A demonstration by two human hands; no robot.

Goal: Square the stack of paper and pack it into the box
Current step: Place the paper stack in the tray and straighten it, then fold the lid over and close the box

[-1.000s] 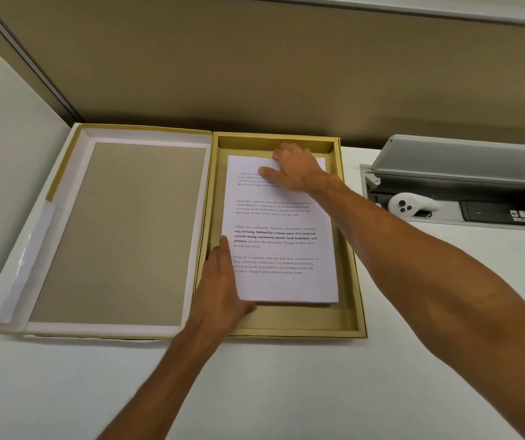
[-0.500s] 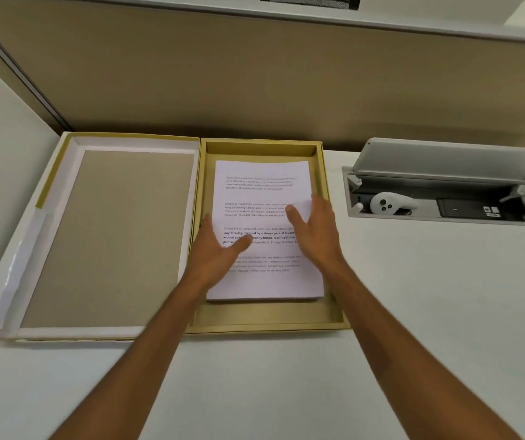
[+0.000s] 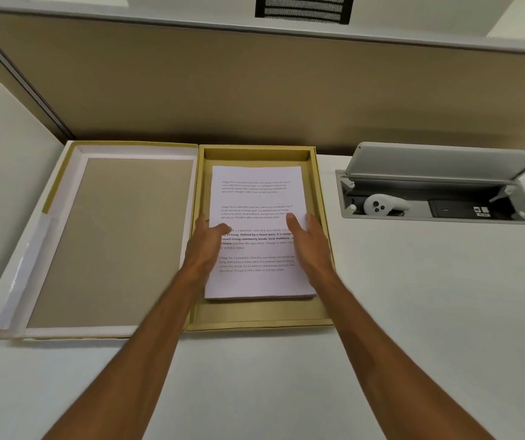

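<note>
A white stack of printed paper (image 3: 256,198) lies flat inside the yellow-tan box (image 3: 259,315), with a gap to the box walls at the near and far ends. My left hand (image 3: 205,246) rests against the stack's left edge, thumb on the top sheet. My right hand (image 3: 310,244) lies along the stack's right edge, thumb on the page. Both hands have their fingers extended and hold nothing.
The box's lid (image 3: 108,239) lies open to the left, hinged beside the box, with a white rim. At the right, a desk cable tray (image 3: 438,204) stands open with a white controller (image 3: 381,204) inside. A beige partition (image 3: 254,90) runs along the back.
My right hand came back from the stack's far end to its right edge. My left hand shifted up along the left edge. The hands then spread apart to the sides.
</note>
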